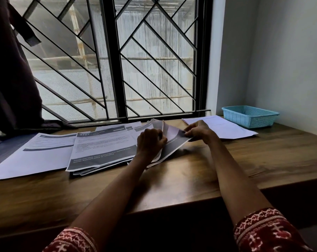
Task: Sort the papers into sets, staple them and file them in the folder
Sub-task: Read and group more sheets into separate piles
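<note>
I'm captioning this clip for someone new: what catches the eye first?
Both hands, left hand and right hand, fan a sheaf of printed sheets at the middle of the wooden desk. More papers lie spread to the left; a blue basket sits in the far right corner.

The desk (pixel 190 179) is brown wood with a visible grain and a smooth, slightly glossy finish that catches the window light, and the printed paper sheets (pixel 103 148) spread on it look matt, white with grey-toned blocks, as does the plain white paper (pixel 225 128) near the corner. The basket (pixel 249 116) is light blue plastic with perforated mesh-like walls, the window grille (pixel 154 57) is dark painted metal bars, and the curtain (pixel 10 79) is dark, soft cloth. The person's sleeves (pixel 268 231) are red patterned cloth, and the wall (pixel 285 60) looks smooth, matt and painted.
</note>
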### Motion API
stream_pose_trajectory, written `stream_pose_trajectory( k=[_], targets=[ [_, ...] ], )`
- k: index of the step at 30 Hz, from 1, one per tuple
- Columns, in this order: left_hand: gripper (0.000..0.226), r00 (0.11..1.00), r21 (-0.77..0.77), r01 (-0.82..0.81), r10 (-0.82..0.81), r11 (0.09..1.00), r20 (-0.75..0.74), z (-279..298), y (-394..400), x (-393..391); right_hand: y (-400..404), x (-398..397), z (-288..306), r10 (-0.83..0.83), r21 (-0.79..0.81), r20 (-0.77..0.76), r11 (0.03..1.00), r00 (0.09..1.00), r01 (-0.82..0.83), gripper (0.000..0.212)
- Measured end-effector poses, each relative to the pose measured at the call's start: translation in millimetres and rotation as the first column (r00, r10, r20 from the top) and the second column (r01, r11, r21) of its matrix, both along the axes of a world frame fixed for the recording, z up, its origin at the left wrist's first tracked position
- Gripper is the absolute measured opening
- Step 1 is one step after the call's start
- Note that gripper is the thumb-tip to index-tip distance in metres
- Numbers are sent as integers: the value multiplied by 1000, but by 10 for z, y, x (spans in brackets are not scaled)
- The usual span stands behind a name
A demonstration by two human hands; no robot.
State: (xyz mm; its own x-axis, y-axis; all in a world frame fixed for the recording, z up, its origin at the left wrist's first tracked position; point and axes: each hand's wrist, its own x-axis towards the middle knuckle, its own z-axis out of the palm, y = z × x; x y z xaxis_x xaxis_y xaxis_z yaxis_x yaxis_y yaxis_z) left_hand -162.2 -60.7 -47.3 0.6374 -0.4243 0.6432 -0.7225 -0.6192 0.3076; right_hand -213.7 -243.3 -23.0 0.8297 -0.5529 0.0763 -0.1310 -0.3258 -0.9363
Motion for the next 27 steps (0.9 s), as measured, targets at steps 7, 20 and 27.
stream_pose_trajectory(
  k=[7, 20, 27],
  targets=[
    [24, 999, 62, -27, 26, 998, 25, 7, 11, -21, -130, 11, 30, -486, -246, 449, 740, 750, 626, 22],
    [74, 960, 21, 220, -213, 975, -180, 66, 117, 141, -143, -91, 70, -727, 356, 619, 598, 298, 718, 28],
    [76, 880, 282, 125, 25, 951, -474, 103, 830, 637, -104, 75, -2, -619, 55, 501, 721, 605, 691, 23]
  ],
)
